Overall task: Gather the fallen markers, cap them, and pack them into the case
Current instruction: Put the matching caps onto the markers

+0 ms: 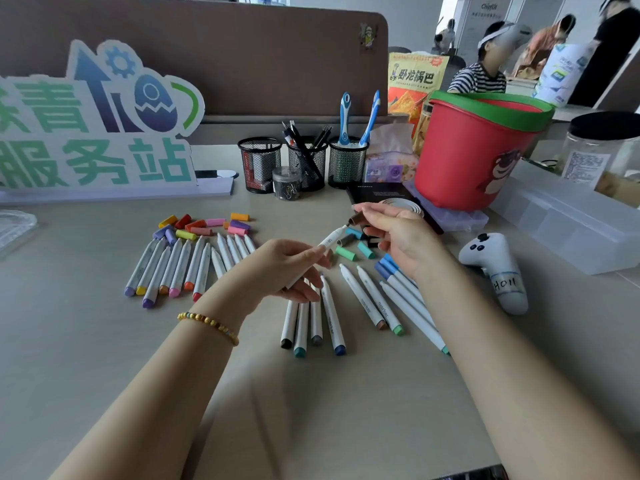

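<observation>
Marker (330,239) held above the desk (104,341), white barrel, tip bare and pointing up toward the bucket (474,157). Left hand (287,268) grips its lower barrel, fingers curled round it. Right hand (398,233) pinches a brown cap (356,219) between thumb and fingertips, cap just off the marker's tip, a small gap between them.

Left of the held marker: a fan of markers (173,268) lying flat, coloured ends toward the viewer, tips uncapped. Loose caps (204,225) in warm colours and purple scattered just beyond that fan. Below the left hand: four markers (313,327) side by side, dark, teal, grey and blue ends. Right of these: more markers (372,299) angled, partly under the right forearm. Green, blue and grey caps (349,247) lie on the desk under the held marker, near the right hand.

Beaded bracelet (207,322) on the left wrist. Three mesh cups (304,162) stand left of the bucket, behind the caps. White controller (495,268) lies in front of the bucket, right of the right arm. Case: cannot tell which item it is.
</observation>
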`<state>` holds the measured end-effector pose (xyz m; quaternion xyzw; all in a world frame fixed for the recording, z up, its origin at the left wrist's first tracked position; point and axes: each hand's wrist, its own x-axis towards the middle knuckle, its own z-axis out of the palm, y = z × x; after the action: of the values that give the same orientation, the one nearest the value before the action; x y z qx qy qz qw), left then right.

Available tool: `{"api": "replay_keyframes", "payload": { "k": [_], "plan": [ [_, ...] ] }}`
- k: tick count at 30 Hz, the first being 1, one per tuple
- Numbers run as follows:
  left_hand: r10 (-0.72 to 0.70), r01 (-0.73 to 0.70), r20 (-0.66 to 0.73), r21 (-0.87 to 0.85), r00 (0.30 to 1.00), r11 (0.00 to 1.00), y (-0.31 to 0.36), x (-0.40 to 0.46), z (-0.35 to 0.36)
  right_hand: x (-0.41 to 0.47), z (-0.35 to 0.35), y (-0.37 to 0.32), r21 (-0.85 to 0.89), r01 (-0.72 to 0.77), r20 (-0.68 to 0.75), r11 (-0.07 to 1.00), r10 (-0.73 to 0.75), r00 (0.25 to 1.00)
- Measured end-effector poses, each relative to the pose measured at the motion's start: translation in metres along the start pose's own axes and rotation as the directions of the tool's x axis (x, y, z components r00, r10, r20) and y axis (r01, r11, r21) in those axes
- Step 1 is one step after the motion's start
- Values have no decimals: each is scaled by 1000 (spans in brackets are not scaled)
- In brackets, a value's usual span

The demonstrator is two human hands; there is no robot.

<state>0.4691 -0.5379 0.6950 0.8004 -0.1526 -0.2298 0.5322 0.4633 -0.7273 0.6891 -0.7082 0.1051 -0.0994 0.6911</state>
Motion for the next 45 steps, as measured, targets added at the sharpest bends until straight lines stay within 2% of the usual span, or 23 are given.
{"api": "replay_keyframes", "payload": {
  "k": [6, 14, 21, 25, 28, 31, 33, 35, 39, 42, 45],
  "plan": [
    [9, -9, 4, 2, 1000, 1000, 1, 0, 3, -3, 6, 1, -113, 68, 74, 991, -60, 995],
    [113, -104, -55, 148, 992, 983, 1, 2, 7, -7, 20, 3, -224, 184, 6, 957, -188, 982],
    [123, -123, 4, 126, 992, 984, 4, -3, 11, -6, 18, 1, -180, 191, 29, 965, -189, 982],
    [87, -86, -3, 151, 996, 985, 4, -1, 15, -3, 22, 5, -191, 166, -1, 967, -170, 986],
    [57, -60, 24, 194, 998, 979, 8, -3, 7, -5, 24, 7, -133, 123, 43, 983, -118, 992],
    [97, -55, -73, 438, 993, 897, 7, -3, -5, -6, 23, 6, -169, 103, 64, 980, -93, 994],
    [84, 1, -132, 539, 988, 842, 3, 0, -11, -4, 15, 2, -248, 125, 11, 961, -127, 992],
    [41, 52, -132, 632, 990, 773, 0, 2, -10, -3, 5, -1, -345, 140, -23, 928, -158, 987],
    [-28, 96, -101, 775, 995, 625, -10, 9, -2, -4, 0, -1, -651, 141, 83, 745, -115, 990],
    [6, 107, -126, 866, 992, 488, -15, 11, -2, -11, 6, 0, -774, 158, 137, 614, -81, 987],
    [5, 117, -132, 895, 991, 431, -16, 12, -3, -18, 7, -4, -866, 173, 195, 469, -2, 981]
  ]
}}
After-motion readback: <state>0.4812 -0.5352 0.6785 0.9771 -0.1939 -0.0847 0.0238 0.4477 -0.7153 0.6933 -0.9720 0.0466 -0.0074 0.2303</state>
